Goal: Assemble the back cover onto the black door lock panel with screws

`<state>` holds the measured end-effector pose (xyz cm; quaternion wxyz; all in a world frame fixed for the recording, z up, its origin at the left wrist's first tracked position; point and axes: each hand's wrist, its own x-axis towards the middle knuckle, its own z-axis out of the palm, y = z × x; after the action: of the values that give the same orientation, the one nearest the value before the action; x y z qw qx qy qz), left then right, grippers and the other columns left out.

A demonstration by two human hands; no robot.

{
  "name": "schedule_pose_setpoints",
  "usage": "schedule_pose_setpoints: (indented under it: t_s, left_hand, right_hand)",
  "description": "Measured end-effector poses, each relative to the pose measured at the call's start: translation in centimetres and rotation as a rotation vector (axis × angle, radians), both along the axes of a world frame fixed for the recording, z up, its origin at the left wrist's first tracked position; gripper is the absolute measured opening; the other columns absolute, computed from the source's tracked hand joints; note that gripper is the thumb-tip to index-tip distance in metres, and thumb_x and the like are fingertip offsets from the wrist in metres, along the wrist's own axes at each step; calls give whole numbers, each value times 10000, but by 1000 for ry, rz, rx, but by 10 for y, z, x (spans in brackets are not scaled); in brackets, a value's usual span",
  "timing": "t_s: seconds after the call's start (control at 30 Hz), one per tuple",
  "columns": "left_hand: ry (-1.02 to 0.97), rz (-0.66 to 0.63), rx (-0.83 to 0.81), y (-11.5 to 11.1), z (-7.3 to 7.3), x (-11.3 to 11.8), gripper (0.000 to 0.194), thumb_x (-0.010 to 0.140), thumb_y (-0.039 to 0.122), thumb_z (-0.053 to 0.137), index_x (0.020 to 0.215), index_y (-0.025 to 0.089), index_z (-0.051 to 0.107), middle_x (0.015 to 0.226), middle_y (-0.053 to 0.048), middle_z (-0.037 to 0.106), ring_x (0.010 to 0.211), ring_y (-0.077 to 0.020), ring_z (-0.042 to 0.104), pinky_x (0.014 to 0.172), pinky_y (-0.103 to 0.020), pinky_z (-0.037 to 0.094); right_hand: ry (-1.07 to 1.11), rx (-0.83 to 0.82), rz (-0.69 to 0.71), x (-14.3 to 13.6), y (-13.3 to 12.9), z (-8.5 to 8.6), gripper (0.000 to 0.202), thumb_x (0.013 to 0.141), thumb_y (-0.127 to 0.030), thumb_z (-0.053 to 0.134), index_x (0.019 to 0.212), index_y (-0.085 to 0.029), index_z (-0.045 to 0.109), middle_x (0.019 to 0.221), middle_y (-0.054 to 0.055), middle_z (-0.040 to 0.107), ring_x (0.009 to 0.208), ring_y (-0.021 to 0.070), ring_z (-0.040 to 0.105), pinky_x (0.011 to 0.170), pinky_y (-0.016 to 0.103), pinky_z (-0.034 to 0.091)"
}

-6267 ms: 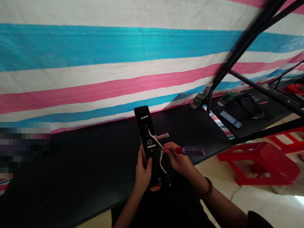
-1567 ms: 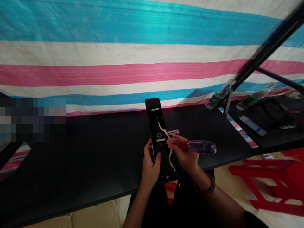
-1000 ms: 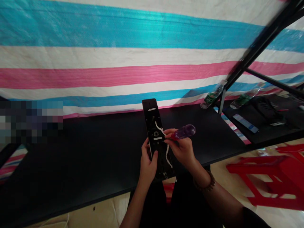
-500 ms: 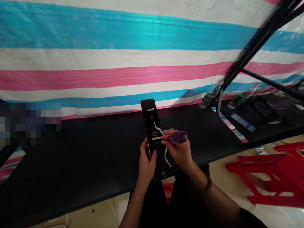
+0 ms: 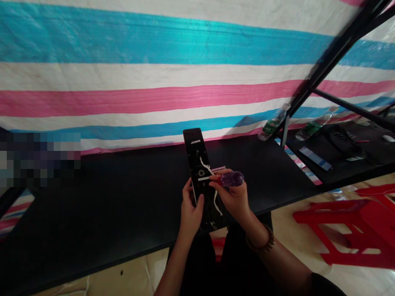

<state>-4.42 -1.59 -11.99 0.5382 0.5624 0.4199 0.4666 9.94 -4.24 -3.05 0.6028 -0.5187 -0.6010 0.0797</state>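
Observation:
A long black panel (image 5: 193, 154) with white labels, a round part and a white cable (image 5: 205, 165) lies tilted near the front edge of the black table (image 5: 123, 205). My left hand (image 5: 191, 207) grips the panel's left edge, thumb on top. My right hand (image 5: 234, 197) is closed on a screwdriver with a purple and red handle (image 5: 232, 179), held over the panel's right side beside the cable. The tip of the screwdriver cannot be made out. A thin pale pinkish item (image 5: 219, 168) shows just behind my right fingers.
A clear bottle (image 5: 271, 125) stands tilted-looking at the table's back right, by a black metal frame (image 5: 314, 78). The neighbouring table holds a phone (image 5: 315, 158), another bottle (image 5: 314, 126) and a black bag-like item (image 5: 342, 142). Red stools (image 5: 354, 226) stand at right.

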Motion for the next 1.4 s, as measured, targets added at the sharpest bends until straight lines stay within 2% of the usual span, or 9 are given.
schedule_pose_setpoints:
  t_s: [0.27,0.47,0.57,0.7,0.9,1.0,1.1,1.23,1.4]
  left_hand:
    - [4,-2,-23,-1,2,-2,658,940,396,614,1516,253,330,1293,-106,632,1160,-244,670,1008,-423,532]
    - [38,-4,0,-1,2,-2,655,951,398,598,1523,248,317,1315,-114,632,1179,-238,666,1018,-411,529]
    - [44,0,1,-1,2,-2,650,951,392,598,1522,245,323,1317,-116,634,1185,-237,666,1025,-411,529]
    - [41,15,1,0,-1,-1,666,938,404,622,1521,257,335,1312,-114,637,1171,-243,675,1018,-424,538]
    - [80,60,54,-2,-1,1,715,917,388,665,1533,271,323,1386,-131,605,1217,-264,656,1025,-450,543]
    - [257,153,257,-3,9,2,618,902,344,687,1470,265,457,1559,-150,434,1415,-312,479,1140,-524,438]
    - [414,186,425,2,24,4,377,901,298,681,1276,266,662,1610,-119,345,1480,-345,357,1163,-558,397]
    - [476,180,481,16,34,9,200,878,241,696,1056,290,773,1598,-72,357,1471,-376,331,1119,-599,424]
    - [476,158,481,25,32,12,161,857,223,712,968,301,800,1590,-49,371,1463,-379,347,1132,-625,399]
  right_hand:
    - [20,-53,44,-4,-5,4,239,984,-151,540,1114,-232,724,1022,71,773,985,208,742,898,352,590]
    - [-13,22,-76,-3,-3,4,59,895,-209,719,927,-238,759,969,62,755,919,221,732,848,350,594]
    - [-16,8,-76,-2,-4,7,68,916,-203,690,932,-236,748,934,58,766,912,222,739,834,347,598]
    - [-1,-26,-23,-2,-6,14,206,973,-151,542,1033,-222,726,983,79,765,952,211,735,863,354,586]
    - [-14,24,-102,-5,-4,10,73,904,-189,692,912,-234,749,950,70,759,902,220,725,816,355,591]
    - [-14,27,-114,-4,-5,11,60,907,-196,699,892,-230,747,912,61,765,865,214,732,781,337,597]
    - [-19,8,-92,-2,-6,14,137,951,-169,614,991,-218,735,951,70,775,918,215,746,824,339,602]
    - [6,-6,-83,-2,-8,10,267,971,-143,536,1171,-228,692,1019,73,776,1006,223,745,917,374,594]
    - [59,-5,-86,1,-11,-3,268,966,-154,551,1185,-240,679,1039,74,766,1014,221,739,938,385,589]
